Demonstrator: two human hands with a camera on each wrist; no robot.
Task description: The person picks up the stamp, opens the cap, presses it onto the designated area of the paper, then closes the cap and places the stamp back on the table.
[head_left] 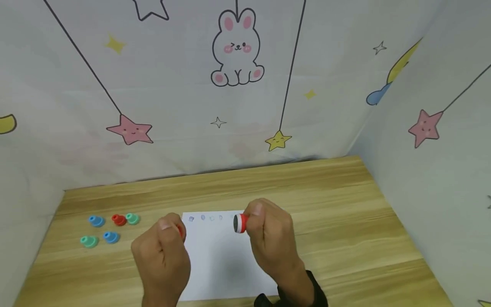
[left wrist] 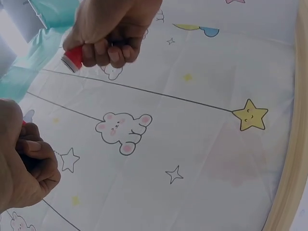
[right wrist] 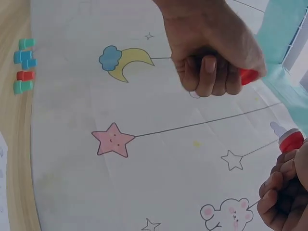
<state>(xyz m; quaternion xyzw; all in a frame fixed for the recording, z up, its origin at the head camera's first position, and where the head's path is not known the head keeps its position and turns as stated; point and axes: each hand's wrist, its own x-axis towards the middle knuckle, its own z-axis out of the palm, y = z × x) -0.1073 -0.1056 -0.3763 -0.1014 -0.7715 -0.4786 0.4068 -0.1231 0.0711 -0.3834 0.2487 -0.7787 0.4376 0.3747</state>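
Observation:
Over the right side of the white paper, my right hand grips a small red stamp with a white band. Its round dark face points left, toward the other hand. My left hand is curled round a small red piece, probably the stamp's cap, mostly hidden by the fingers. Both hands are raised and apart. A row of small faint stamped marks runs along the paper's top edge.
Left of the paper, several small stamps stand on the wooden table: blue ones, green ones and a red one. Behind the table hangs a white cloth printed with stars and a rabbit; another wall rises at right.

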